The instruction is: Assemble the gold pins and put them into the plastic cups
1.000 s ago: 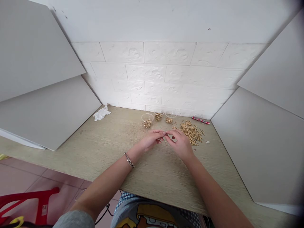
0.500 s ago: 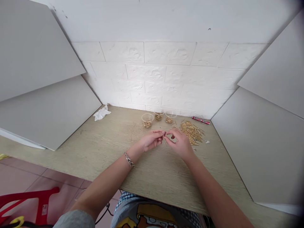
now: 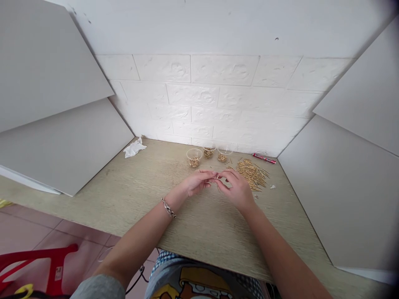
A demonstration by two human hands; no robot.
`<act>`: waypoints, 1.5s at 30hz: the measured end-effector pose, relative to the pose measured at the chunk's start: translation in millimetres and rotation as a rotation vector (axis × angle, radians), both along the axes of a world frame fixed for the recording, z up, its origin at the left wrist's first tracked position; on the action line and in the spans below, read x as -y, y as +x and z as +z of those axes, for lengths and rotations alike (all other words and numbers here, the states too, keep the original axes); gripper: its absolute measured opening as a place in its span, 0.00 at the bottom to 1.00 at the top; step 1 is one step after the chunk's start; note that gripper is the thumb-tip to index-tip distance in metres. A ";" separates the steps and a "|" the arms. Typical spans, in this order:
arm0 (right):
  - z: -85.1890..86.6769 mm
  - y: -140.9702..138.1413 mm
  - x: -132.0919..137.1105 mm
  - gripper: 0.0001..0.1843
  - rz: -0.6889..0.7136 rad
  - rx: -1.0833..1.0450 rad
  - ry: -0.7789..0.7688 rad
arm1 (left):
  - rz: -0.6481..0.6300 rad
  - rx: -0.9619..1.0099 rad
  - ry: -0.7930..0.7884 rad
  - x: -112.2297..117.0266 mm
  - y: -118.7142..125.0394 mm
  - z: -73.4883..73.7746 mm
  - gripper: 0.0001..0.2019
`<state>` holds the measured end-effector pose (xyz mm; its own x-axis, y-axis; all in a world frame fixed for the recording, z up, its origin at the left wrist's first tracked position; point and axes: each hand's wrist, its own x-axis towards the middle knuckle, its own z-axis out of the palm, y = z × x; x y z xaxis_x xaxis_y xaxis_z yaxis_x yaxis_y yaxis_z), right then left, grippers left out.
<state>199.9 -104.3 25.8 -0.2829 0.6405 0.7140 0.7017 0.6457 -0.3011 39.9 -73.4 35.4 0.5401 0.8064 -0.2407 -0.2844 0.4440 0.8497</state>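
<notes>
My left hand [image 3: 199, 182] and my right hand [image 3: 234, 189] meet over the middle of the table, fingertips almost touching. Pinched in my left fingers is a small thin metal piece, mostly hidden. My right thumb and forefinger close on a slim gold-coloured metal pin [image 3: 217, 177] between the hands. Just right of my right hand lies a heap of slim gold-coloured metal pins [image 3: 252, 173]. Behind the hands stand three clear plastic cups holding small gold-coloured parts: a front left cup [image 3: 194, 158], a back cup [image 3: 208, 153] and a right cup [image 3: 222, 157].
A crumpled white tissue [image 3: 134, 148] lies at the table's back left, and a red tube-shaped packet [image 3: 264, 158] at the back right. Grey panels [image 3: 68, 145] flank the table [image 3: 199, 232] on both sides. A red plastic stool [image 3: 57, 261] stands on the floor at left.
Both hands stay together in nearly the same place, with small finger movements around the thin metal pieces. The cups and the heap have not moved.
</notes>
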 end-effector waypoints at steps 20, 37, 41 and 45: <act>1.2 1.6 0.0 0.06 -0.070 0.112 0.026 | -0.066 -0.084 0.063 2.7 -2.2 1.6 0.12; 0.3 0.1 1.3 0.08 -0.115 0.106 0.026 | -0.046 -0.020 0.018 4.7 2.4 -2.3 0.11; -1.2 -0.1 1.2 0.08 -0.142 0.110 0.046 | -0.021 -0.037 0.056 6.0 4.3 -2.1 0.11; -3.1 -0.3 1.1 0.09 -0.149 0.125 0.066 | -0.006 -0.132 0.099 5.8 4.5 0.7 0.11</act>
